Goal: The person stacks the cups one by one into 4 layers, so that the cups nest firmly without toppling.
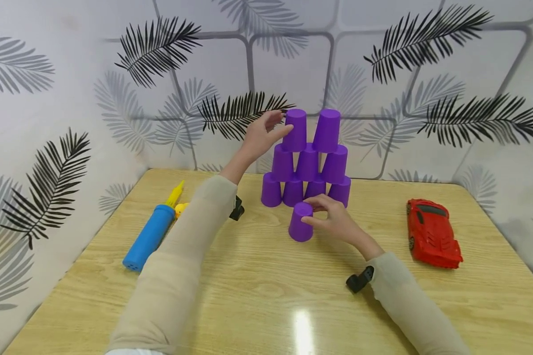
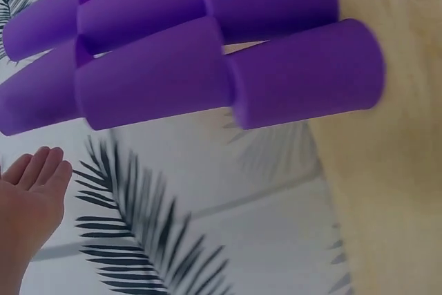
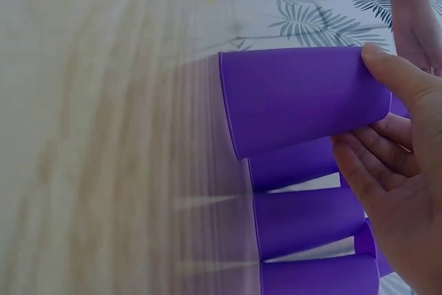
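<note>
Purple cups, all mouth down, are stacked as a three-tier wall: several in the bottom row [image 1: 272, 191], three in the middle row [image 1: 308, 165] and two on top. My left hand [image 1: 261, 135] is beside the top-left cup [image 1: 296, 132], its fingers extended; the left wrist view shows the hand [image 2: 36, 198] with fingers nearly straight. In front of the stack, my right hand [image 1: 334, 223] holds a separate purple cup [image 1: 299, 228] near its narrow end. In the right wrist view this cup [image 3: 304, 101] sits between thumb and fingers, its rim at or near the tabletop.
On the wooden table [image 1: 248, 296], a blue pump with a yellow nozzle [image 1: 150, 237] lies at the left, with a small yellow object [image 1: 180, 209] beside it, partly hidden by my sleeve. A red toy car [image 1: 433, 233] is at the right. A leaf-patterned wall [image 1: 222, 64] stands behind.
</note>
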Demonstrator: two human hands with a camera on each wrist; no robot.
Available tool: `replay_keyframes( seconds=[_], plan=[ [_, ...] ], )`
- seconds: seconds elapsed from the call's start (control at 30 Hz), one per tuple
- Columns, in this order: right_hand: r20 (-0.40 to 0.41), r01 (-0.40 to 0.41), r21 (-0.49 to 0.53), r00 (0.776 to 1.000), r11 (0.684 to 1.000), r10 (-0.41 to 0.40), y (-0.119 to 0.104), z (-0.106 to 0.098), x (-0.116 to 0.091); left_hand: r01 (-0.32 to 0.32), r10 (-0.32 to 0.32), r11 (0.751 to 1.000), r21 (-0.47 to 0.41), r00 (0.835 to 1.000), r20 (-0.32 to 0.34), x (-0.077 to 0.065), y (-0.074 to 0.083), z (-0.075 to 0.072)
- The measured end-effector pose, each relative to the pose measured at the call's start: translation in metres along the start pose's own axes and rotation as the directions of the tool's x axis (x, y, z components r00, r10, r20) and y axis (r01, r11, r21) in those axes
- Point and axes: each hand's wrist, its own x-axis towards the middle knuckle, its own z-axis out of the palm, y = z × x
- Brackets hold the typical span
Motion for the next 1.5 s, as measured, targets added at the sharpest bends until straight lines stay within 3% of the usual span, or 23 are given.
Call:
replay_keyframes(
  seconds=[0.2, 0.37, 0.5, 0.63, 0.8, 1.0, 1.07, 1.13, 1.23, 1.3, 1.4, 1.5],
  plan=[
    [0.01, -0.021, -0.041, 1.0, 0.999, 0.021, -0.002, -0.016, -0.001, 0.018, -0.02, 0.995, -0.097, 1.0, -0.019, -0.028, -0.044, 0.004],
    [-0.01, -0.069, -0.055, 0.998, 0.996, 0.068, -0.002, -0.03, -0.002, 0.085, -0.08, 0.988, -0.128, 0.996, 0.047, -0.048, -0.081, 0.01],
    [-0.023, -0.086, -0.049, 0.996, 0.995, 0.085, -0.006, -0.036, -0.002, 0.142, -0.13, 0.983, -0.118, 0.986, 0.109, -0.06, -0.102, 0.015],
    [-0.043, -0.085, -0.047, 0.996, 0.995, 0.083, -0.011, -0.042, -0.003, 0.162, -0.15, 0.984, -0.078, 0.978, 0.146, -0.065, -0.111, 0.02],
    [-0.107, -0.073, -0.008, 0.992, 0.997, 0.072, -0.021, -0.051, -0.005, 0.149, -0.143, 0.989, -0.027, 0.979, 0.145, -0.064, -0.113, 0.023],
    [-0.24, 0.042, 0.12, 0.971, 0.992, -0.012, -0.033, -0.064, 0.0, 0.135, -0.137, 0.991, 0.022, 0.981, 0.139, -0.059, -0.115, 0.026],
    [-0.309, 0.083, 0.223, 0.951, 0.971, -0.01, -0.038, -0.069, 0.005, 0.133, -0.136, 0.991, 0.034, 0.981, 0.135, -0.06, -0.116, 0.025],
    [-0.404, 0.14, 0.335, 0.915, 0.932, 0.008, -0.044, -0.074, 0.012, 0.13, -0.134, 0.991, 0.038, 0.982, 0.134, -0.059, -0.116, 0.024],
    [-0.542, 0.247, 0.472, 0.838, 0.846, 0.058, -0.056, -0.083, 0.027, 0.127, -0.132, 0.991, 0.039, 0.982, 0.133, -0.058, -0.115, 0.023],
    [-0.62, 0.316, 0.511, 0.779, 0.8, 0.089, -0.063, -0.089, 0.039, 0.131, -0.135, 0.991, 0.042, 0.982, 0.132, -0.058, -0.114, 0.023],
    [-0.697, 0.376, 0.512, 0.708, 0.773, 0.117, -0.074, -0.098, 0.057, 0.142, -0.147, 0.989, 0.048, 0.98, 0.131, -0.058, -0.115, 0.022],
    [-0.738, 0.383, 0.474, 0.664, 0.792, 0.121, -0.081, -0.107, 0.074, 0.154, -0.16, 0.987, 0.051, 0.978, 0.137, -0.059, -0.116, 0.022]
  ],
)
